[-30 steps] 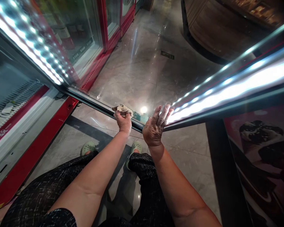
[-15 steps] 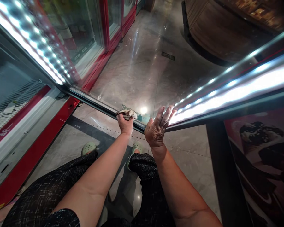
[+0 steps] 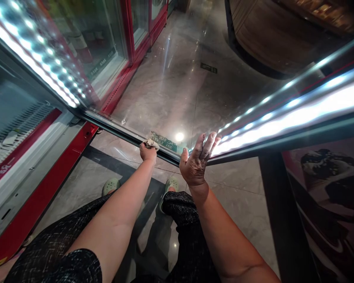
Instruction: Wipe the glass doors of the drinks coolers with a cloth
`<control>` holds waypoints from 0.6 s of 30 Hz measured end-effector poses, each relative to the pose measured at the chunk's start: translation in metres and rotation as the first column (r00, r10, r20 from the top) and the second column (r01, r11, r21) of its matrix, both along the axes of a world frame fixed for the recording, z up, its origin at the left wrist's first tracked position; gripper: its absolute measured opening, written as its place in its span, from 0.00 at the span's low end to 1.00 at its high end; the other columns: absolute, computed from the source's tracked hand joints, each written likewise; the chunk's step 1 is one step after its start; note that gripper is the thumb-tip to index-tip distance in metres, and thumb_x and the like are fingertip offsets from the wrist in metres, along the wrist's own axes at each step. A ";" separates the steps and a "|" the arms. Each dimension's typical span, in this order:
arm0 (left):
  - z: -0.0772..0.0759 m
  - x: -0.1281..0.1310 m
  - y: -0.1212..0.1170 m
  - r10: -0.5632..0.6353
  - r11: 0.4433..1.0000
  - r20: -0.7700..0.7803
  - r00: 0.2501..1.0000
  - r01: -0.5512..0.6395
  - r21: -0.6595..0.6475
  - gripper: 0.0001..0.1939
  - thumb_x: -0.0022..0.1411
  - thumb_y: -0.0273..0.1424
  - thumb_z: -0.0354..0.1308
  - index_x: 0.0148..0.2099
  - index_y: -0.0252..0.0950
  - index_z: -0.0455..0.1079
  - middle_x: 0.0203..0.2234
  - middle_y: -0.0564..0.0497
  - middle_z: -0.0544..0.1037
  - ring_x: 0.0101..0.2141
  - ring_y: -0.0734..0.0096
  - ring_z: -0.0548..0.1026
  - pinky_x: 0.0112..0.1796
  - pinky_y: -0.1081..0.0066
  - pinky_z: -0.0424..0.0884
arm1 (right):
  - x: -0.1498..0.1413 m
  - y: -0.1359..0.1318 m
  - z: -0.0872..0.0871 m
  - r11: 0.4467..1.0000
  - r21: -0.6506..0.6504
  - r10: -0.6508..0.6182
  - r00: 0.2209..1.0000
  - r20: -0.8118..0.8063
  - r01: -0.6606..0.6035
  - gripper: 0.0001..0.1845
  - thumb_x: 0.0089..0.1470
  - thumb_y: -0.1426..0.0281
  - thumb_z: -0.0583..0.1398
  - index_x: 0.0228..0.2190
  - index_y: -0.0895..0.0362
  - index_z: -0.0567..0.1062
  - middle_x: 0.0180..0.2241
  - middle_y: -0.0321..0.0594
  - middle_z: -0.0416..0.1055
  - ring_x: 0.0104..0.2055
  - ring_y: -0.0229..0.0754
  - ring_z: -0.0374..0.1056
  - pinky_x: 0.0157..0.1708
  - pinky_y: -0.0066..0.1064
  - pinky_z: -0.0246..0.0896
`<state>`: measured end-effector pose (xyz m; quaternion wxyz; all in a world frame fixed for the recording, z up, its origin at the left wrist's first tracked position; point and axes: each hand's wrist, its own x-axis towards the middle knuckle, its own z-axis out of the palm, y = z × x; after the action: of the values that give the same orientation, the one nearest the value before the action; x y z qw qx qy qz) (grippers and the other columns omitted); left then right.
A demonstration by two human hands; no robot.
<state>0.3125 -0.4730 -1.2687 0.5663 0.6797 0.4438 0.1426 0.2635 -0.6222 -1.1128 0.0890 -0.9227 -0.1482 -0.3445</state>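
My left hand (image 3: 149, 154) is closed round a crumpled pale cloth (image 3: 151, 144), pressing it on the dark bottom frame (image 3: 120, 135) of a glass door. Against the door's lower right corner, beside its bright light strip (image 3: 283, 122), rests my right hand (image 3: 196, 163) with fingers stretched out and thumb apart; it holds nothing. Between the two hands, a torn green sticker (image 3: 166, 142) shows on the lower edge of the glass. The door's pane (image 3: 153, 90) is see-through, with the floor visible behind it.
At left stands the open fridge cabinet with a red sill (image 3: 59, 173) and a wire shelf (image 3: 26, 133). Beyond the glass are a red-framed fridge (image 3: 129, 31) and a curved wooden counter (image 3: 262, 39). A panel with a dessert picture (image 3: 327, 188) is at right. My green clogs (image 3: 171, 184) are below.
My left hand has slid left along the bottom frame with the cloth, uncovering more of the green sticker. My right hand has stayed nearly in place.
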 end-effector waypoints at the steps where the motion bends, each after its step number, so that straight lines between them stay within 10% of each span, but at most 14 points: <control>1: 0.000 0.002 0.002 0.001 1.000 -0.006 1.000 -0.001 -0.024 0.17 0.50 0.18 0.63 0.40 0.39 0.67 0.38 0.52 0.76 0.39 0.70 0.77 0.47 0.64 0.74 | 0.000 0.000 0.000 1.000 0.005 -0.004 1.000 -0.006 0.004 0.51 0.63 0.74 0.57 0.72 0.59 0.29 0.75 0.58 0.23 0.77 0.63 0.21 0.68 0.66 0.48; 18: 0.009 0.022 0.038 0.169 0.977 0.069 0.983 -0.157 -0.146 0.23 0.48 0.16 0.63 0.47 0.39 0.69 0.41 0.49 0.76 0.44 0.69 0.79 0.48 0.67 0.76 | 0.003 0.001 -0.004 0.998 0.059 -0.011 1.000 -0.006 0.011 0.50 0.63 0.73 0.57 0.73 0.57 0.31 0.75 0.63 0.30 0.77 0.65 0.33 0.67 0.68 0.50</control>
<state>0.3340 -0.4351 -1.2595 0.6164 0.5934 0.4837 0.1845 0.2665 -0.6209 -1.1168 0.1148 -0.9214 -0.1327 -0.3467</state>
